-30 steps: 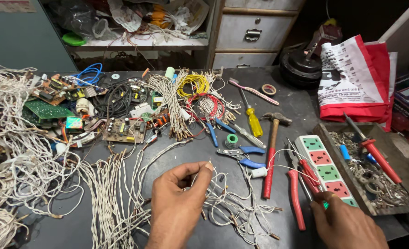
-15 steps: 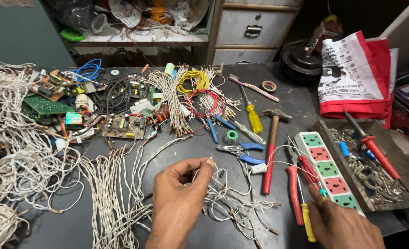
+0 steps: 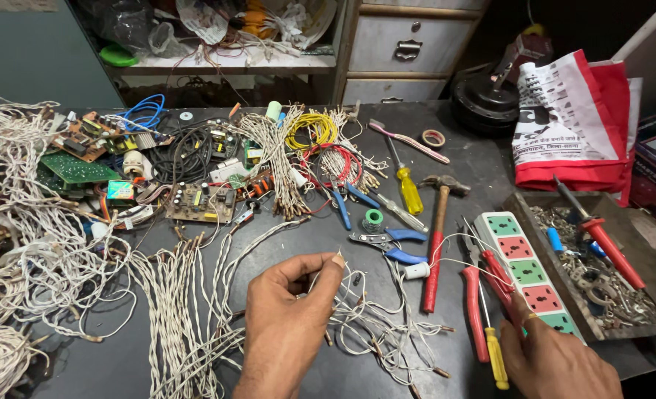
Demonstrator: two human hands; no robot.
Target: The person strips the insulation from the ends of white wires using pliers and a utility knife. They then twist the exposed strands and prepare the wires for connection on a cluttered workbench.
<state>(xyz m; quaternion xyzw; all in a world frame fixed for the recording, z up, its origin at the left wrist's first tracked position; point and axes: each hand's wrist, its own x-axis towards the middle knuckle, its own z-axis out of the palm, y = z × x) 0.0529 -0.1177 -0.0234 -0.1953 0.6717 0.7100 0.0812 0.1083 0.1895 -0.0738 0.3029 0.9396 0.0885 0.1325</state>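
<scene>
My left hand (image 3: 287, 325) pinches the bare end of a thin white twisted wire (image 3: 357, 318) between thumb and forefinger, lifted just above the dark bench. More loose white wire lies tangled under and to the right of it. My right hand (image 3: 557, 362) rests at the bottom right with nothing in it. Its fingertips are at the near end of a white power strip (image 3: 524, 266) with green and red sockets. A yellow-handled screwdriver (image 3: 494, 355) and red-handled pliers (image 3: 476, 303) lie just left of that hand.
Bundles of white twisted wire (image 3: 173, 310) cover the left. Behind lie circuit boards (image 3: 199, 203), blue-handled pliers (image 3: 387, 244), a red-handled hammer (image 3: 435, 244), a yellow screwdriver (image 3: 409, 188) and a wooden tray of screws (image 3: 638, 266). A red and white bag (image 3: 572, 125) stands at back right.
My right hand has drawn back toward the bottom right, uncovering the yellow-handled screwdriver. My left hand keeps its pinch on the wire end, nearly still.
</scene>
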